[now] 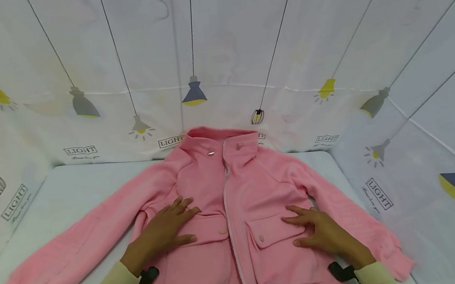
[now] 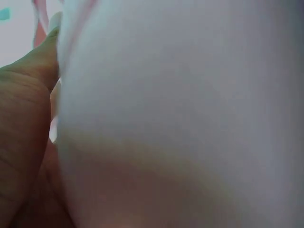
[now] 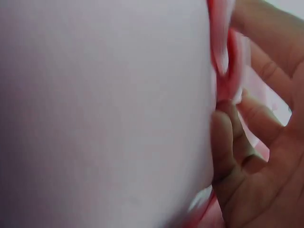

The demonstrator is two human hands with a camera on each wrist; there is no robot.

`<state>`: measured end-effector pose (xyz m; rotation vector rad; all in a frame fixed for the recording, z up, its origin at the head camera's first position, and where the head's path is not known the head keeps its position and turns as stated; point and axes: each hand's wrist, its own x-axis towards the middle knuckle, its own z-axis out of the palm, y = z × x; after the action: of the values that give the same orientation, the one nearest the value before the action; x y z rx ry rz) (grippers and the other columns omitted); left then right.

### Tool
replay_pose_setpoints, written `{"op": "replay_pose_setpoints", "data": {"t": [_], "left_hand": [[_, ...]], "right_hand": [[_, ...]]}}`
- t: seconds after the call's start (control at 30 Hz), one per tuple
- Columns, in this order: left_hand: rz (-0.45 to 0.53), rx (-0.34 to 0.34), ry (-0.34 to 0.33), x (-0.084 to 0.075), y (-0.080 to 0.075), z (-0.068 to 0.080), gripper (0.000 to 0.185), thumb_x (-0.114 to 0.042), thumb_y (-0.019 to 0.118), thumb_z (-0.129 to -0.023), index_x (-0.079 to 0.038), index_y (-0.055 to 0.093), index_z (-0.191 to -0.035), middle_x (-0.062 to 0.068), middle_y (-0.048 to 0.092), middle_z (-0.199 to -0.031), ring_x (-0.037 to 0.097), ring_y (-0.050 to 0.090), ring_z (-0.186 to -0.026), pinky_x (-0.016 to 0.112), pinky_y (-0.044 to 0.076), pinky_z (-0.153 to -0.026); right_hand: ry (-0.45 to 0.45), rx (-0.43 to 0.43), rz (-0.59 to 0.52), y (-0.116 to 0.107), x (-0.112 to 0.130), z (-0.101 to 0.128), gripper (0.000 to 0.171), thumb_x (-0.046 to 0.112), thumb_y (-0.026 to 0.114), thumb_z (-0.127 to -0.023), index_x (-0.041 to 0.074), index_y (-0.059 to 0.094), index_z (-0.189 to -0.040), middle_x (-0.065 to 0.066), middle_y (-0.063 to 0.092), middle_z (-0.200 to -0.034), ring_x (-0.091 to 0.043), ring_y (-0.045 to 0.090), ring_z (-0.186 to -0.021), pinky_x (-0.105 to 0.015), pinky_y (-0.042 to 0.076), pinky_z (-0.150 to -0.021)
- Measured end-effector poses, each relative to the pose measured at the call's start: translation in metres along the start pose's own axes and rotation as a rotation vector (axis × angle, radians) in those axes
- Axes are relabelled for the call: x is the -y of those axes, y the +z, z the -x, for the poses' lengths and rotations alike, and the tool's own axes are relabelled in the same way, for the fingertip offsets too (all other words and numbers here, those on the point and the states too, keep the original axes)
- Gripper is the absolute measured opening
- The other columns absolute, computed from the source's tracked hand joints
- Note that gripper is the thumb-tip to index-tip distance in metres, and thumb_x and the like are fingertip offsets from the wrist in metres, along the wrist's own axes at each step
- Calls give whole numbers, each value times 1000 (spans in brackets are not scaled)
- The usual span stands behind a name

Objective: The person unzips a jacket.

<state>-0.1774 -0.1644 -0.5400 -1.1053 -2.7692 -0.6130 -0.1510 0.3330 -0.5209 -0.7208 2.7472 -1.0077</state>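
Note:
A pink jacket (image 1: 199, 186) lies front side up, its collar pointing away and its sleeves spread to both sides. A zipper (image 1: 226, 206) runs down its middle, between two flap pockets. My left hand (image 1: 163, 228) rests on the front at left, fingers spread over the upper edge of the left pocket flap (image 1: 209, 229). On the other side, my right hand (image 1: 324, 228) touches the outer part of the right pocket flap (image 1: 269, 229) with spread, slightly bent fingers. Pale, blurred cloth fills most of both wrist views; in the right one, pink fabric (image 3: 230, 71) shows beside the fingers.
A white surface (image 1: 91, 178) lies under the jacket. White sheets printed with hanging lamps (image 1: 194, 92) stand behind it and at both sides. The collar (image 1: 219, 138) reaches the back sheet; the left sleeve (image 1: 76, 239) stretches to the near left corner.

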Motion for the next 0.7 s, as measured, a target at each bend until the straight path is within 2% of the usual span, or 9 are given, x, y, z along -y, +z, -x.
{"op": "replay_pose_setpoints", "data": {"t": [0.17,0.37,0.57,0.63,0.7], "left_hand": [[27,15,-29,6,-12,14,72,-51,75,-94,-15,58,-154,22,47,-164,52,42,-152,71,39,-113],[-7,21,-1,17,-19,24,73,-52,73,-96,-14,56,-155,22,47,-164,53,41,-151,70,39,-113],[-41,54,-33,17,-39,32,69,-43,80,-93,-11,61,-151,22,50,-162,55,44,-149,70,39,-116],[-58,61,-35,19,-43,33,70,-44,80,-92,-12,61,-150,21,50,-162,54,44,-149,69,40,-116],[-59,68,-37,19,-46,32,69,-42,81,-92,-12,61,-151,21,49,-163,55,43,-149,69,40,-116]], "right_hand": [[22,11,-58,-10,-9,1,61,35,93,-81,26,74,-138,-9,50,-165,-46,37,-155,1,21,-111],[21,8,-64,-17,-16,0,61,33,94,-79,24,75,-136,-12,49,-165,-49,35,-155,0,26,-110],[13,23,-77,-19,-22,-4,61,31,94,-80,22,74,-137,-12,47,-166,-47,33,-157,-2,31,-110],[18,26,-94,-20,-22,-5,62,30,94,-80,21,74,-138,-12,46,-167,-48,32,-157,-2,31,-109],[28,27,-102,-21,-22,-5,62,30,94,-80,21,74,-138,-12,45,-167,-50,30,-157,-1,28,-110]]}}
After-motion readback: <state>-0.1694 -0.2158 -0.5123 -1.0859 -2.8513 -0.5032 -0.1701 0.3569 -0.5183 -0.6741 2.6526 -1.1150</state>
